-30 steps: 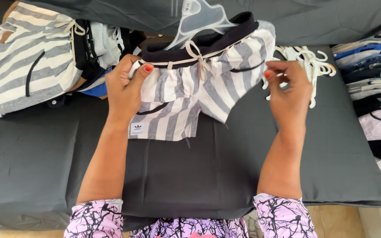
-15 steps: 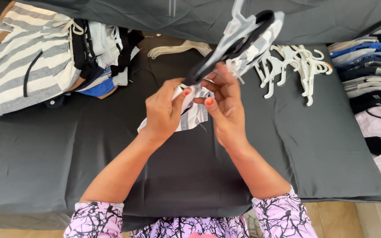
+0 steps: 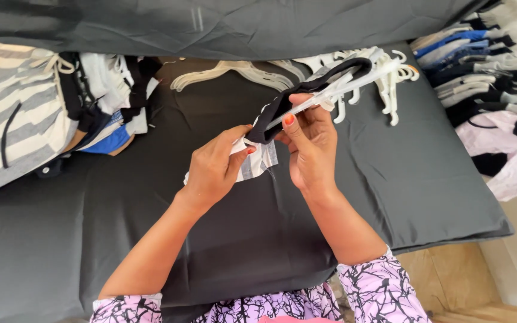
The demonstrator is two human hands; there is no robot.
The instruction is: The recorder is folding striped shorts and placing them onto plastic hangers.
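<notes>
Both of my hands hold a pair of grey-and-white striped shorts (image 3: 258, 161) with a black waistband (image 3: 306, 90), clipped on a white plastic hanger (image 3: 336, 90) and seen edge-on above the dark bed sheet. My left hand (image 3: 216, 167) pinches the lower fabric near the hem. Higher up, my right hand (image 3: 309, 140) grips the waistband end and the hanger, thumb on top. The shorts are folded narrow between the hands.
A pile of white hangers (image 3: 384, 78) lies at the back right. Striped and dark clothes (image 3: 37, 113) are heaped at the left. Folded garments (image 3: 486, 66) are stacked at the right edge. The dark sheet (image 3: 121, 239) covers the bed.
The shorts, spread flat and wide between my hands a second ago, have been turned edge-on and gathered. My hands have come close together at the middle.
</notes>
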